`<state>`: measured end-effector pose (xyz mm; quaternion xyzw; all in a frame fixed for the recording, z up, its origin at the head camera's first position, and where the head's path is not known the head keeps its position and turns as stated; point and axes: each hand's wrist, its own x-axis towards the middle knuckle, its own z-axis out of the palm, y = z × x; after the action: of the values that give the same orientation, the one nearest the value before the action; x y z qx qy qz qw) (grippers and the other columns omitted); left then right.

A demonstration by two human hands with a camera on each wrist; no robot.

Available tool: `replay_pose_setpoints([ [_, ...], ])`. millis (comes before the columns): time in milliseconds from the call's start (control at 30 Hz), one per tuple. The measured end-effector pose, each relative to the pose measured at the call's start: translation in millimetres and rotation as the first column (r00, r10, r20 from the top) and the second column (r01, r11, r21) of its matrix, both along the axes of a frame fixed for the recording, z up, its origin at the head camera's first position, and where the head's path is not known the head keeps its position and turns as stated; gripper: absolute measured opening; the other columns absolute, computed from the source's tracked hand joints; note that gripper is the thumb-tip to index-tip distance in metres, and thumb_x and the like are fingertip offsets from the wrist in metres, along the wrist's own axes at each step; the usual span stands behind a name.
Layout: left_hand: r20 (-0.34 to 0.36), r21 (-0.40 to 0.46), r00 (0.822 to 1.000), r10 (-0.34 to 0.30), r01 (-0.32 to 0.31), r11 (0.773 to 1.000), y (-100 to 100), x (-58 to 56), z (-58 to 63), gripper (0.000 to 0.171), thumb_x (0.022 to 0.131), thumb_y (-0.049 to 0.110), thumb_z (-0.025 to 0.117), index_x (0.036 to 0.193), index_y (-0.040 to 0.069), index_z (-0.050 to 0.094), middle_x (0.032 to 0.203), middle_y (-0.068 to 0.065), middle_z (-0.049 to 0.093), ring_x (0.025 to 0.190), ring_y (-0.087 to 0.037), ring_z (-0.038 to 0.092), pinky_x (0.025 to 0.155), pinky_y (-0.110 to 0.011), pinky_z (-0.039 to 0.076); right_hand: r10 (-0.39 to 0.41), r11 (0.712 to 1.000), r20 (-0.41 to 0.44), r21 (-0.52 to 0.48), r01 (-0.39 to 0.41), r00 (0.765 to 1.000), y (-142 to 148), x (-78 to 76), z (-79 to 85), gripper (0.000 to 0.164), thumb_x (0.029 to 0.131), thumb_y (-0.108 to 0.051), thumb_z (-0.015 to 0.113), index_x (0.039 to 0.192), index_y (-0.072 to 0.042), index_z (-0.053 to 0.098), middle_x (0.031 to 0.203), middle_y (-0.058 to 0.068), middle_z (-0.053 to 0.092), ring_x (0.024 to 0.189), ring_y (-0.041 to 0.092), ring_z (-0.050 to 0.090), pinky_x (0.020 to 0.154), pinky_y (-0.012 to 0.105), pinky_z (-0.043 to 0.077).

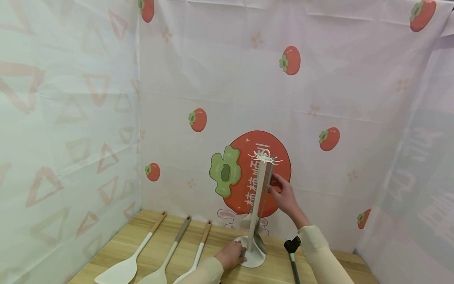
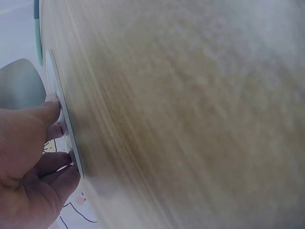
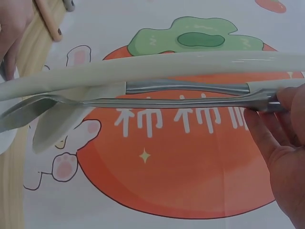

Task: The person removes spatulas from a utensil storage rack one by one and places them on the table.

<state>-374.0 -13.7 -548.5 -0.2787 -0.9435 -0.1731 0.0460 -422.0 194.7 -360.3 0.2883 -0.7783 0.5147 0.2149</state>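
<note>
A white utensil stand (image 1: 258, 197) has a round base, an upright pole and a ring of hooks at the top. My left hand (image 1: 232, 254) grips the rim of the base (image 2: 53, 78), thumb over the top and fingers at the edge. With its thumb and fingers my right hand (image 1: 283, 195) pinches the upper handle of a metal spatula (image 3: 167, 101), just below the hooks. The spatula hangs upright beside the pole, its blade (image 2: 21, 83) low over the base. Behind the pole is another utensil with a pale head (image 3: 62, 114) and metal shaft.
On the wooden table (image 1: 149, 221) to the left lie a white turner (image 1: 120, 271), a grey-handled utensil (image 1: 164, 260) and another wood-handled utensil (image 1: 198, 256). A black-headed tool (image 1: 292, 244) lies at the right. A patterned cloth wall (image 1: 170, 150) stands close behind.
</note>
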Motion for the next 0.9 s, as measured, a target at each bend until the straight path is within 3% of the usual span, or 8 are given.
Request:
replay_pose_setpoints([
  [233, -0.033, -0.017, 0.999, -0.010, 0.010, 1.000, 1, 1.2, -0.3, 0.023, 0.091, 0.024, 0.078, 0.075, 0.012, 0.067, 0.074, 0.004, 0.059, 0.068, -0.006, 0.050, 0.067, -0.023, 0.047, -0.021, 0.999, -0.008, 0.028, 0.021, 1.000, -8, 37.6, 21.3, 0.044, 0.098, 0.004, 0.060, 0.139, 0.013, 0.048, 0.123, 0.032, 0.058, 0.111, 0.045, 0.060, 0.086, 0.049, 0.058],
  [300, -0.036, -0.016, 0.999, -0.012, 0.012, 1.000, 1, 1.0, 0.0, 0.023, 0.090, 0.024, 0.078, 0.074, 0.012, 0.067, 0.073, 0.004, 0.058, 0.067, -0.006, 0.049, 0.066, -0.023, 0.047, -0.031, 0.999, -0.010, 0.022, 0.032, 0.999, -6, 32.0, 17.0, 0.044, 0.098, 0.003, 0.061, 0.140, 0.012, 0.048, 0.123, 0.031, 0.058, 0.110, 0.044, 0.061, 0.086, 0.048, 0.058],
  [467, -0.013, -0.004, 1.000, -0.014, 0.014, 1.000, 0, 0.4, 0.0, 0.023, 0.090, 0.023, 0.079, 0.074, 0.011, 0.067, 0.071, 0.006, 0.055, 0.065, -0.005, 0.045, 0.065, -0.022, 0.045, -0.048, 0.999, -0.015, -0.011, 0.048, 0.999, 3, 11.6, 1.0, 0.047, 0.098, -0.002, 0.065, 0.141, 0.007, 0.050, 0.124, 0.027, 0.059, 0.108, 0.035, 0.062, 0.083, 0.032, 0.060],
  [567, 0.007, 0.005, 1.000, -0.013, 0.013, 1.000, 1, 0.4, -0.7, 0.021, 0.090, 0.022, 0.078, 0.076, 0.011, 0.069, 0.072, 0.006, 0.055, 0.065, -0.005, 0.045, 0.064, -0.023, 0.044, -0.047, 0.999, -0.023, -0.020, 0.046, 0.999, 5, 9.7, -2.0, 0.047, 0.097, -0.004, 0.067, 0.140, 0.005, 0.051, 0.123, 0.025, 0.060, 0.105, 0.028, 0.063, 0.081, 0.026, 0.059],
  [667, 0.017, 0.004, 1.000, -0.008, 0.008, 1.000, 1, 0.4, 0.1, 0.019, 0.091, 0.021, 0.078, 0.077, 0.010, 0.069, 0.072, 0.006, 0.055, 0.066, -0.005, 0.045, 0.065, -0.023, 0.044, -0.054, 0.998, -0.028, -0.019, 0.053, 0.998, 6, 12.2, -1.3, 0.047, 0.096, -0.005, 0.068, 0.139, 0.005, 0.052, 0.121, 0.025, 0.061, 0.102, 0.024, 0.063, 0.081, 0.022, 0.058],
  [900, 0.008, 0.000, 1.000, -0.001, 0.001, 1.000, 2, -0.8, 0.2, 0.020, 0.091, 0.021, 0.078, 0.076, 0.011, 0.070, 0.072, 0.006, 0.055, 0.066, -0.005, 0.045, 0.065, -0.023, 0.044, -0.064, 0.998, -0.024, -0.013, 0.063, 0.998, -2, 39.1, 16.6, 0.046, 0.095, 0.004, 0.067, 0.137, 0.012, 0.052, 0.117, 0.029, 0.061, 0.102, 0.036, 0.063, 0.078, 0.018, 0.056],
])
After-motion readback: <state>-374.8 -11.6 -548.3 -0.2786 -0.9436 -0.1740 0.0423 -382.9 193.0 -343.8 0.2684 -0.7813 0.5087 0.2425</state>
